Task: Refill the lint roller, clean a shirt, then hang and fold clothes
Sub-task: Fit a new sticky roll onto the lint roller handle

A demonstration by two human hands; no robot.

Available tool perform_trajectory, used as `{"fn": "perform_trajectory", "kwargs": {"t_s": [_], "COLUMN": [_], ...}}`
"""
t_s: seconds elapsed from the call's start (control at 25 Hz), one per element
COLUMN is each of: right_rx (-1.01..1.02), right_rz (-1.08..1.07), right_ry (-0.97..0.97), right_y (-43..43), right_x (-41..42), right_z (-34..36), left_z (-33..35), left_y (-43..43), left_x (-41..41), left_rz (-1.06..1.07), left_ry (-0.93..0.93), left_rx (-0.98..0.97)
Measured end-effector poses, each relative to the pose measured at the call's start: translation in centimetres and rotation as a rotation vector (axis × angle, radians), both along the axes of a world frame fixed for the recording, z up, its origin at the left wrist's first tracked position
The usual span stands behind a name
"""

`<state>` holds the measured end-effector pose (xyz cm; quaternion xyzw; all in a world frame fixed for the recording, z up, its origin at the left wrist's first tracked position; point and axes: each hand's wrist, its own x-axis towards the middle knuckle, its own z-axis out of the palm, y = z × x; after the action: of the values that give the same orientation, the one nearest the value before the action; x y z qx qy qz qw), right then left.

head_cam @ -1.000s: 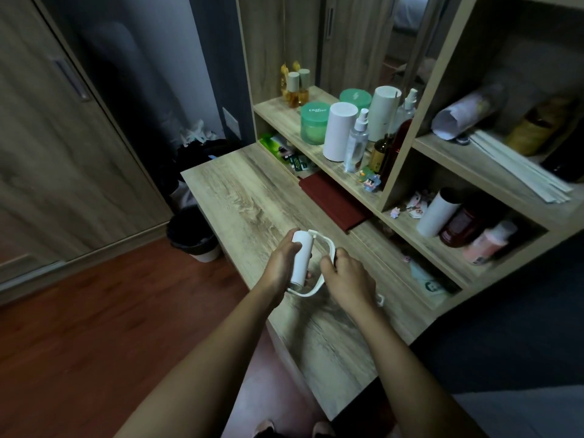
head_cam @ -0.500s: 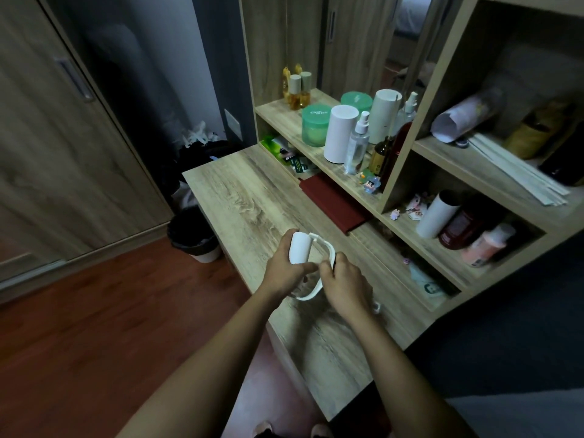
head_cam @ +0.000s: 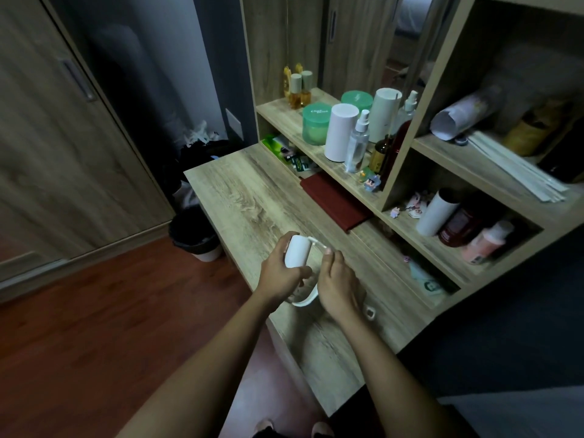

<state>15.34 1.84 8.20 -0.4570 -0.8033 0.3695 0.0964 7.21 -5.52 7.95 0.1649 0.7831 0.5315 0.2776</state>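
Over the wooden desk [head_cam: 252, 197] I hold a white lint roller. My left hand [head_cam: 281, 276] grips its white cylindrical roll [head_cam: 297, 252], which points up and away from me. My right hand [head_cam: 336, 284] holds the roller's curved white handle frame [head_cam: 305, 300], with the thumb up near the frame's top arm. The lower part of the roll and most of the frame are hidden behind my fingers. A white roll [head_cam: 436, 213] lies tilted on the lower shelf to the right. No shirt is in view.
A dark red folded cloth [head_cam: 335, 200] lies under the shelf's edge. The shelf unit [head_cam: 407, 222] holds green jars [head_cam: 316, 123], white cylinders [head_cam: 341, 131], bottles and rolled paper. A bin with a black liner [head_cam: 194, 235] stands on the red-brown floor, left of the desk. A small white part [head_cam: 369, 311] lies by my right wrist.
My left hand slid down the roll and turned it, so more of the roll's top shows. My right hand stayed on the handle frame.
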Motion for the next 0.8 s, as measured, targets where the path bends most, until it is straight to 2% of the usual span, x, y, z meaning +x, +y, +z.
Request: {"fn": "perform_trajectory", "kwargs": {"t_s": [0.16,0.6,0.8], "right_rx": [-0.03,-0.116,-0.029], "right_rz": [-0.013,-0.029,-0.039], "right_ry": [0.025,0.026,0.033], "right_y": [-0.3,-0.8,-0.4], "right_x": [-0.1,0.4,0.3], "right_z": [0.3,-0.1,0.5], "left_z": [0.2,0.1,-0.3], "left_y": [-0.4,-1.4,-0.5], "left_x": [-0.1,0.7,0.2], "left_rz": [-0.026,-0.145,-0.095], "left_ry": [0.031,0.268,0.113], "left_rx": [-0.013,-0.084,-0.075]}}
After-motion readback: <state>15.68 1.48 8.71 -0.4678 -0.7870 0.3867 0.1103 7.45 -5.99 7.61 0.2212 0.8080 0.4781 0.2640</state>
